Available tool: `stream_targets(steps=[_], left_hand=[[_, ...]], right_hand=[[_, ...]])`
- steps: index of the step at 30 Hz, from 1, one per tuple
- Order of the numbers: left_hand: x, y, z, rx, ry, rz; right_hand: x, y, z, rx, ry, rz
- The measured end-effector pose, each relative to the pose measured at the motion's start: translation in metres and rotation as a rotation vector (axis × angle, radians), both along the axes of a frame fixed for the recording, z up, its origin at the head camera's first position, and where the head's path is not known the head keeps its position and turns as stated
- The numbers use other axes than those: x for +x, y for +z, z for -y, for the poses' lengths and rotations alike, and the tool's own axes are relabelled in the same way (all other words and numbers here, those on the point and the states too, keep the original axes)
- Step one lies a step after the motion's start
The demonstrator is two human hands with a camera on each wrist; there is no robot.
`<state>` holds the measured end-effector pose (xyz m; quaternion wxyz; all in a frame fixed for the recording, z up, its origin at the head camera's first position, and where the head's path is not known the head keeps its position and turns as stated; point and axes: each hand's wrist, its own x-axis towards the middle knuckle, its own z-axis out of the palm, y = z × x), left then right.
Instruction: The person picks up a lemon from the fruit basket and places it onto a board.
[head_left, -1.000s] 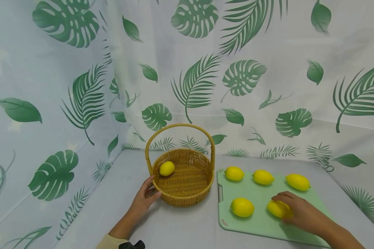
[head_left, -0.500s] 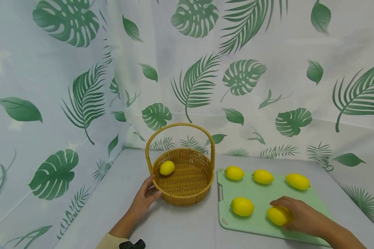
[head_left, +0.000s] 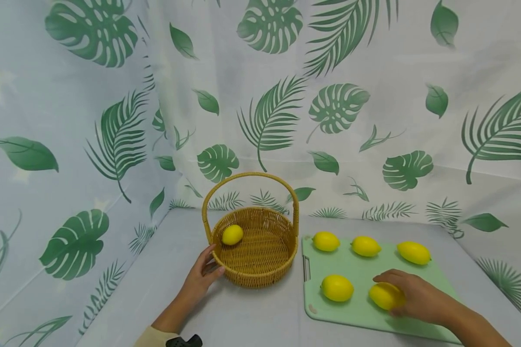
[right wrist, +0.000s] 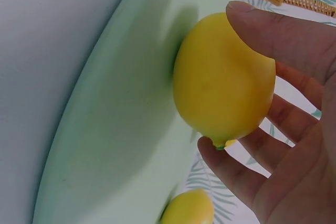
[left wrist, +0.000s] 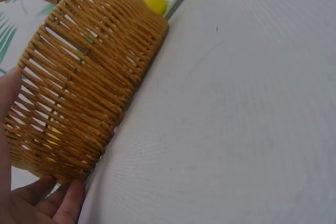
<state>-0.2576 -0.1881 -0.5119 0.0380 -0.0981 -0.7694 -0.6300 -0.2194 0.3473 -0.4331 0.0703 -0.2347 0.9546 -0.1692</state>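
In the head view, my right hand [head_left: 417, 296] holds a yellow lemon [head_left: 385, 295] over the near right part of a light green cutting board [head_left: 356, 315]. The right wrist view shows the thumb along one side of that lemon [right wrist: 223, 77] and the fingers curled round the other, its stem tip near the little finger. My left hand [head_left: 203, 273] grips the left side of a round wicker basket [head_left: 260, 278] with a tall handle. Inside the basket lies one lemon [head_left: 232, 235]. Up close, the left fingertips [left wrist: 71, 200] press the basket's woven wall [left wrist: 89, 72].
Three lemons line the board's far side, at left [head_left: 326, 241], middle [head_left: 366, 246] and right [head_left: 414, 253]. Another lemon [head_left: 336, 288] sits near its front left. A pale cloth covers the table [head_left: 260, 313], and a leaf-print curtain [head_left: 278, 62] hangs behind and at the left.
My right hand and its lemon have shifted slightly left, the hand having settled round the lemon. My left hand and the basket have stayed in place.
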Motion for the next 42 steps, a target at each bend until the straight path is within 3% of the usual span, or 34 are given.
stream_targets(steps=[10,12,20,30,42], left_hand=[[0.0,0.001,-0.001,0.008,-0.004,0.003],[0.003,0.007,-0.002,0.006,-0.007,0.013],[-0.001,-0.002,0.002,0.001,-0.009,0.004],[-0.002,-0.003,0.001,0.029,-0.019,0.003],[-0.001,-0.002,0.0,0.007,-0.008,0.002]], right_hand=[[-0.006,-0.001,0.003,0.002,0.0,-0.031],[-0.006,0.0,0.004,0.005,0.007,-0.033],[-0.011,0.004,0.014,-0.012,0.012,-0.033],[-0.015,0.001,0.012,-0.043,-0.051,0.078],[-0.007,0.003,-0.002,-0.019,-0.103,0.165]])
